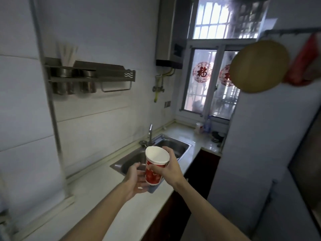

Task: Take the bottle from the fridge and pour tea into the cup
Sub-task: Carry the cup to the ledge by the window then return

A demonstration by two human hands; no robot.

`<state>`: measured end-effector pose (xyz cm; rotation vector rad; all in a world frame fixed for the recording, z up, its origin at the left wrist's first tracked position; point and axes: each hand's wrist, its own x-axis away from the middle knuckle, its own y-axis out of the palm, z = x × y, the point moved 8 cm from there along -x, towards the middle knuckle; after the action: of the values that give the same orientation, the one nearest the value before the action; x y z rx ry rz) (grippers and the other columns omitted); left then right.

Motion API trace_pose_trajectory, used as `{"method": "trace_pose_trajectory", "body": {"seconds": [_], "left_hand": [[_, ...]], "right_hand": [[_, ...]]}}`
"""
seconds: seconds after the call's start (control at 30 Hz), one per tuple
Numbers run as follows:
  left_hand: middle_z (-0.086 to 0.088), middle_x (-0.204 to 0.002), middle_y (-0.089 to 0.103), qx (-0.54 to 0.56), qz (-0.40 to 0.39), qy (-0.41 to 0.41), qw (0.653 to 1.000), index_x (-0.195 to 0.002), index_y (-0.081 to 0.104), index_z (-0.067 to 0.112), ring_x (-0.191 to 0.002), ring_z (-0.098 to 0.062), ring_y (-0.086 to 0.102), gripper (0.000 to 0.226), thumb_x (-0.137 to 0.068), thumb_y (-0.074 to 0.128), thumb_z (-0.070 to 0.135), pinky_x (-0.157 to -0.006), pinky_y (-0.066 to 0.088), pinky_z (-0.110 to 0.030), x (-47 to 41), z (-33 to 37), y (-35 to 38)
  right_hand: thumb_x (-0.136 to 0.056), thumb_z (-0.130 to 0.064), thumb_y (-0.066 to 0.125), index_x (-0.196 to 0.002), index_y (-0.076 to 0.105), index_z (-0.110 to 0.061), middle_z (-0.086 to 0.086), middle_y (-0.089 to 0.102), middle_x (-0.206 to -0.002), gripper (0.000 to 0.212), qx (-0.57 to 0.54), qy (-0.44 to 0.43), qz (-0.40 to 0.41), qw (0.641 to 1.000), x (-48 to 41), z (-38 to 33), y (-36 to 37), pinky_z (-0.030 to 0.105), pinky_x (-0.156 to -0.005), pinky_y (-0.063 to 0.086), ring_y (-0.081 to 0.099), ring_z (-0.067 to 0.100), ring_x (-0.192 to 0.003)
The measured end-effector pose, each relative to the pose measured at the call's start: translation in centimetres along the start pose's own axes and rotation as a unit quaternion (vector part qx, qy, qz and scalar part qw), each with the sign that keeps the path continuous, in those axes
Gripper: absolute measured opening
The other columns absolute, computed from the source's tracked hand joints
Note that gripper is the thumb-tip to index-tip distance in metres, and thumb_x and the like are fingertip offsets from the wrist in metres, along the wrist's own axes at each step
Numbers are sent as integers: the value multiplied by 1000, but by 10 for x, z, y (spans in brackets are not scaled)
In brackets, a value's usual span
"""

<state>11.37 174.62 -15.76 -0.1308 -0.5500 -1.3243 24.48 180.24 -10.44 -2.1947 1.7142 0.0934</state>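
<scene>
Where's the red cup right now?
The red cup is low centre in the head view, before the sink; right hand grips its top, left hand holds its base.

Upper left of the frame: grey metal wall rack (104, 73) fixed to white tiles, with two cylindrical metal holders (63, 80) hung in it and white sticks (67, 53) standing in the left one. Just below the rack's right half, a thin wire towel bar (115, 87).

Centre: stainless steel double sink (177, 145) set into the pale counter (97, 193), chrome tap (150, 134) upright at its back edge. Dark red cabinet front (166, 214) beneath.

Upper centre: white boxy water heater (169, 32) on the wall, yellow-piped valve (157, 88) under it.

Right of that: barred window (211, 84) bearing two round red paper-cuts (202, 72). Upper right: round tan board (259, 66) hanging, red cloth-like item (305, 61) just beside, blurred.
</scene>
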Motion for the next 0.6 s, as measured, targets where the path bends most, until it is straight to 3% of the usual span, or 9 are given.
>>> {"method": "trace_pose_trajectory", "body": {"seconds": [0.13, 0.23, 0.4, 0.6], "left_hand": [[-26, -111, 65, -12, -31, -21, 999, -113, 58, -3, -102, -40, 63, 59, -97, 36, 49, -93, 51, -48, -25, -10, 57], [-25, -114, 61, -29, -59, -29, 997, -114, 56, 0, -102, -37, 61, 56, -98, 33, 49, -87, 50, -44, -40, -14, 97], [-22, -105, 63, -54, -103, -52, 992, -109, 59, 2, -98, -34, 61, 54, -99, 32, 49, -85, 49, -43, -67, -20, 155], [-23, -103, 64, -67, -122, -62, 988, -117, 58, -1, -92, -35, 63, 56, -96, 40, 48, -72, 53, -40, -126, -7, 207]], "right_hand": [[-68, -12, 88, -133, 38, -23, -6, 54, -122, 83, 5, 6, 47, 999, 3, 13, -59, 28, -95, 50, 54, 13, -115], [-69, -12, 86, -134, 36, -22, -7, 53, -121, 82, 7, 16, 72, 997, 2, 25, -100, 22, -91, 48, 53, 12, -114], [-65, -18, 89, -134, 39, -24, -4, 55, -125, 86, 24, 45, 122, 991, -9, 54, -156, 40, -101, 49, 55, 16, -118], [-59, -27, 89, -133, 40, -26, -6, 55, -125, 89, 43, 58, 164, 984, -46, 78, -204, 38, -100, 50, 56, 15, -117]]}}
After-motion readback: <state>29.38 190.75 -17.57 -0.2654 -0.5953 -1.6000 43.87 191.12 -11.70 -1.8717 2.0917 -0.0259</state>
